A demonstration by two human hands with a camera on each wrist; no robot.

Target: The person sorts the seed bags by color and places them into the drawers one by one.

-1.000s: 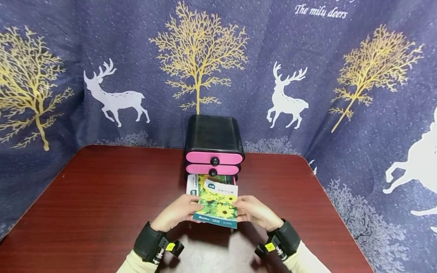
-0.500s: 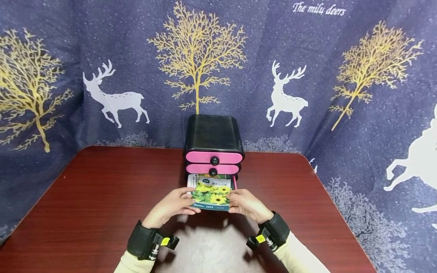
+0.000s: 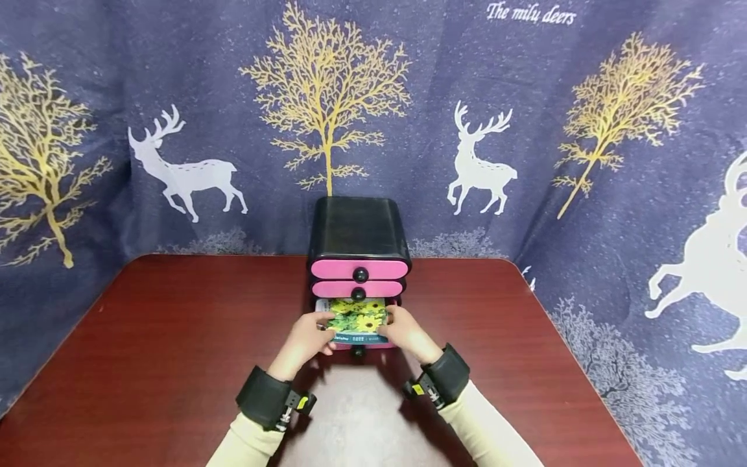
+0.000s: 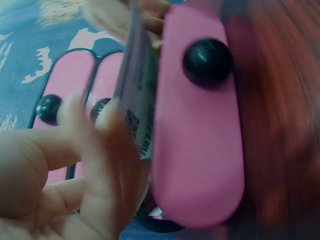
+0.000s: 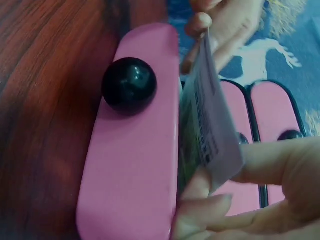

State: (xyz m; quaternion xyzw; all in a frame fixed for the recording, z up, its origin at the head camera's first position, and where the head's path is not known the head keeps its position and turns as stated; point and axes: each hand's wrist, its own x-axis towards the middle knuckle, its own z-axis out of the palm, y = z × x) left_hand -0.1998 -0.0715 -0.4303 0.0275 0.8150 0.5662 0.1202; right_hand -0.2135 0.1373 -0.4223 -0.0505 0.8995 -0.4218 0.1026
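Note:
A flat packet printed with yellow flowers lies over the pulled-out bottom drawer of a small black cabinet with pink fronts. My left hand pinches its left edge, and my right hand pinches the right edge. In the left wrist view the packet appears nearly edge-on, just above the pink drawer front. The right wrist view shows the packet's pale back with printed text, tilted slightly away from the drawer front. Most of the drawer's inside is hidden under the packet.
Above the open drawer, the cabinet has two closed pink drawers with round black knobs. It stands near the back of a red-brown table. Behind hangs a blue cloth with deer and trees.
Both hands have carried the flower packet forward and lowered it over the drawer. The drawer's front and knob, earlier covered, now show below the packet. The head view has shifted slightly.

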